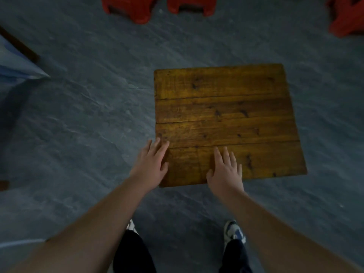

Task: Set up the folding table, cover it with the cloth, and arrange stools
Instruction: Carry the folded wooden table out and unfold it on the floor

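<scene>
A square wooden table top (226, 107) of brown planks stands below me on the grey floor; its legs are hidden under it. My left hand (151, 164) lies over the near left corner with straight fingers. My right hand (224, 170) lies flat with spread fingers on the near plank. Whether they press on the wood I cannot tell. Red plastic stools stand at the far edge: one (128, 8) at the top left, one (192, 5) beside it, one (346, 16) at the top right. A light blue cloth (13, 64) hangs at the far left.
A dark wooden piece (19, 45) runs above the blue cloth at the left. Another brown object (4, 185) shows at the left edge. My two feet in white and blue shoes (234, 232) stand on the grey floor (88, 125) just before the table.
</scene>
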